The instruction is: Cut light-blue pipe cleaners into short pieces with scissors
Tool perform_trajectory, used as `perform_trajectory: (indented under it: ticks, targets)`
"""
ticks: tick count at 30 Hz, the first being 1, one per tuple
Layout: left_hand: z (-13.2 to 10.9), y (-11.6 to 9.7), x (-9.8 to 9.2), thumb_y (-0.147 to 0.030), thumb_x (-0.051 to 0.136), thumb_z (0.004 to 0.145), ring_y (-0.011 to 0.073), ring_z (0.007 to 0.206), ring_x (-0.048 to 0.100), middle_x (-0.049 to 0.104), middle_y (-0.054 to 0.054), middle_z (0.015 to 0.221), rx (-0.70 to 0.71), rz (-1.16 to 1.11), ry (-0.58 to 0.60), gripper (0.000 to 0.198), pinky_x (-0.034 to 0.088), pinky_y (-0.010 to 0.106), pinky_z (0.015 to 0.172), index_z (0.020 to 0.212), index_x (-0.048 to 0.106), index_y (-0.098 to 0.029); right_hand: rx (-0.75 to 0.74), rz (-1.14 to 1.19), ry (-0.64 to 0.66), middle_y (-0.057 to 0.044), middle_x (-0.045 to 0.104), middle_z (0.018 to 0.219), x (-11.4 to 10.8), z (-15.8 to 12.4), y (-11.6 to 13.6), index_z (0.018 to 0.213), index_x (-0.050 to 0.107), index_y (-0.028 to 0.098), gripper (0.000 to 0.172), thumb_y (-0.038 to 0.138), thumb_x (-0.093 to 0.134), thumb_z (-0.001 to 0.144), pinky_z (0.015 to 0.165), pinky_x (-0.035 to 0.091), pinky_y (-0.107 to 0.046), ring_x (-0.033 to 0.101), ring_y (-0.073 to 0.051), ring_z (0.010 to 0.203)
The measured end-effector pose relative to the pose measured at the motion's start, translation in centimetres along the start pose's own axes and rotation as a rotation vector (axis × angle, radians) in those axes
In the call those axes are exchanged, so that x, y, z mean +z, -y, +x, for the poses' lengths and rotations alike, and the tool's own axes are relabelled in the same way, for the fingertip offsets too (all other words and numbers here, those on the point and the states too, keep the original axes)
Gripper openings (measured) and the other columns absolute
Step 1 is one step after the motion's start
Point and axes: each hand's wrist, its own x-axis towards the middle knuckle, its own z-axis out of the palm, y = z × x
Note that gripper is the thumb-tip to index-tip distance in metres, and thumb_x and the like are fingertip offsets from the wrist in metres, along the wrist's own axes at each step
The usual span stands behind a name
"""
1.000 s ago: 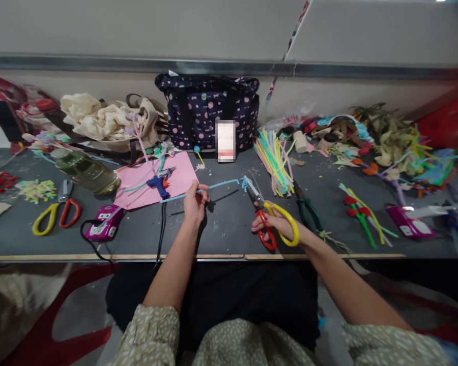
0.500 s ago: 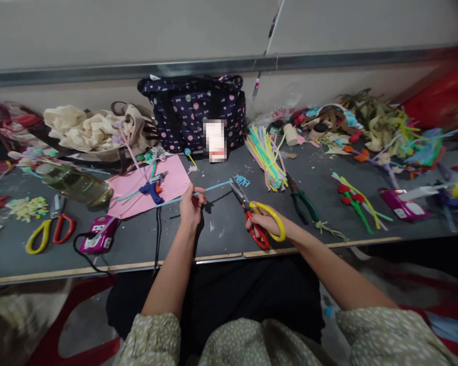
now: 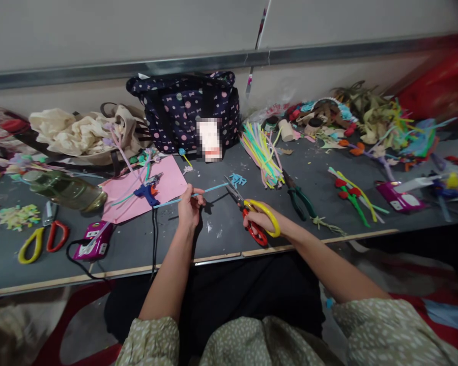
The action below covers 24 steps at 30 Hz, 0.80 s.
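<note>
My left hand point(image 3: 190, 207) pinches a thin light-blue pipe cleaner point(image 3: 209, 190) that runs from the pink paper sheet point(image 3: 147, 194) toward the right. My right hand point(image 3: 265, 221) grips scissors with one yellow and one red handle point(image 3: 252, 218). Their blades point up-left at the pipe cleaner's right end. A small cut blue piece point(image 3: 237, 179) lies on the grey table point(image 3: 221, 229) just beyond the blades. A blue glue gun point(image 3: 145, 190) rests on the pink sheet.
A dotted dark bag point(image 3: 183, 109) stands at the back. Left lie a second pair of scissors point(image 3: 36, 243), a magenta device point(image 3: 93, 240) with a black cable, and a bottle point(image 3: 64, 188). Right are a bundle of pipe cleaners point(image 3: 261, 152), green pliers point(image 3: 299, 195) and craft flowers point(image 3: 351, 195).
The end of the blue pipe cleaner has been cut off and now lies on the table. The view has shifted, so everything sits further left in the picture.
</note>
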Motion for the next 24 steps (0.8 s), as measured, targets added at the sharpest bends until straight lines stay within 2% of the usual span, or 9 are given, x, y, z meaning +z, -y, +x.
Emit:
perform_trajectory:
  ticks: [24]
  targets:
    - [0.1, 0.5, -0.2, -0.057, 0.064, 0.085, 0.0083, 0.041, 0.048, 0.051, -0.001, 0.044, -0.012, 0.031, 0.034, 0.048, 0.041, 0.020, 0.046, 0.065, 0.071, -0.013, -0.031, -0.039, -0.023, 0.006, 0.050, 0.038, 0.3, 0.8, -1.1, 0.069, 0.052, 0.021, 0.007, 0.021, 0.052, 0.075, 0.032, 0.042, -0.021, 0.046, -0.012, 0.029]
